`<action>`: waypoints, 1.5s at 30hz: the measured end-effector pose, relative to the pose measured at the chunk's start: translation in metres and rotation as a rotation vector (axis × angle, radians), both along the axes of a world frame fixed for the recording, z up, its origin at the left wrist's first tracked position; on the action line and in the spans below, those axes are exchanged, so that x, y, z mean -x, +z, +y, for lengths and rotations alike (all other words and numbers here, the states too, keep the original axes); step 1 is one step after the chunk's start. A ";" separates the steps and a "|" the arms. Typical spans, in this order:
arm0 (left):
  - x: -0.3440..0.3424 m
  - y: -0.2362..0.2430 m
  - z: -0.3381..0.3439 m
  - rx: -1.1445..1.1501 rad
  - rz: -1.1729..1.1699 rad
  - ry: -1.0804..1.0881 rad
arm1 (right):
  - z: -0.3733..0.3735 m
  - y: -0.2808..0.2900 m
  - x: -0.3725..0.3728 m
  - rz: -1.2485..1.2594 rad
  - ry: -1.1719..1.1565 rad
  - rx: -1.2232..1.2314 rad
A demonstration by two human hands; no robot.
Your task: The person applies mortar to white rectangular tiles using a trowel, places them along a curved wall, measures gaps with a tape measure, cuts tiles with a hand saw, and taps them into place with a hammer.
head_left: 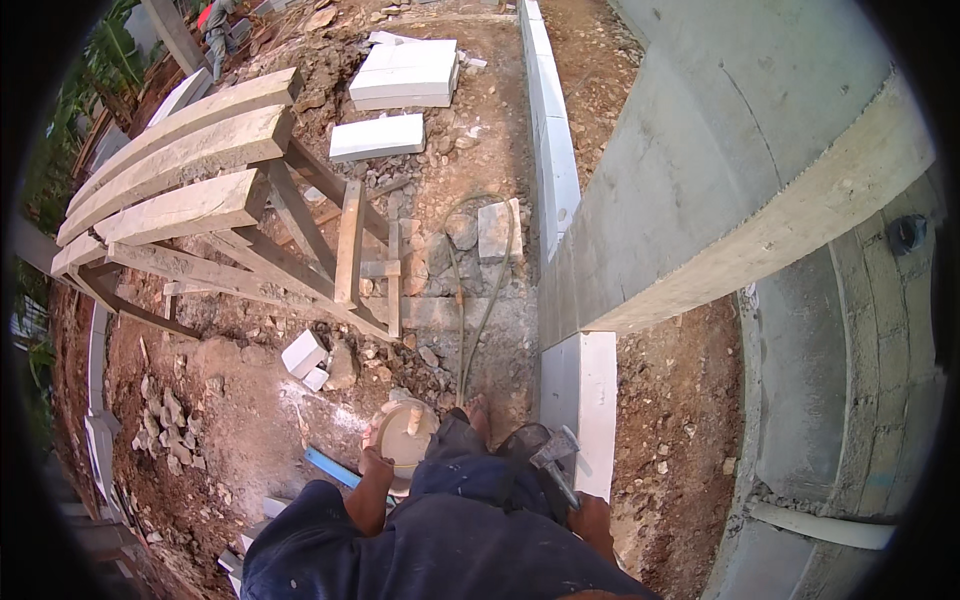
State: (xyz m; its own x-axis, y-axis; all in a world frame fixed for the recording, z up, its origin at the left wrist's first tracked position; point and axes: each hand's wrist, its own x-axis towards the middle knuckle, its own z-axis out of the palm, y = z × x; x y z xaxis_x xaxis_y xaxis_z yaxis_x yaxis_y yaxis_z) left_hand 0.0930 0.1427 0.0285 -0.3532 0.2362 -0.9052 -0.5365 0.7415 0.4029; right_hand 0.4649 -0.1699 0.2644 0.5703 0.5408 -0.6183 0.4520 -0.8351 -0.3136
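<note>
At the lower middle, my left hand [375, 468] is closed at the near left rim of a round bucket [378, 428] of greyish mortar. A short pale handle or stick [415, 420] rises from the mortar. My right hand [591, 518], lower right of centre, grips the handle of a grey metal tool [553, 449] with a broad head, something like a hammer. The tool's head lies over the near end of a low white block wall [597, 400]. My fingers are only partly visible on both hands.
A wooden trestle [190, 205] stands at the left. White blocks [405, 72] lie stacked farther off. A looped hose [462, 300] runs ahead of my bare foot. Beside the bucket is a blue bar [332, 467]. A large concrete column [700, 170] rises on the right. Another person [217, 40] is far left.
</note>
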 end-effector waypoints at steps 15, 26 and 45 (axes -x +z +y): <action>-0.331 0.095 0.342 -0.174 -0.089 -0.537 | 0.285 -0.028 -0.131 -0.030 0.147 -0.177; -0.452 0.154 0.534 -0.227 -0.026 -0.597 | 0.421 -0.018 -0.225 -0.025 0.058 -0.137; -0.534 0.014 0.850 -0.160 0.071 -0.471 | 0.657 -0.049 -0.366 -0.081 -0.292 -0.074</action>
State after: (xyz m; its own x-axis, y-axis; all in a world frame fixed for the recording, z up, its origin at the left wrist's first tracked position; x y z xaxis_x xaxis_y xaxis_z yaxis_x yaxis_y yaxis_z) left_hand 0.6274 0.9925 0.0420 -0.2344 0.5190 -0.8220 -0.1252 0.8224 0.5550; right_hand 0.8311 0.4867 0.2155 0.7540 0.3885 -0.5296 0.2219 -0.9096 -0.3513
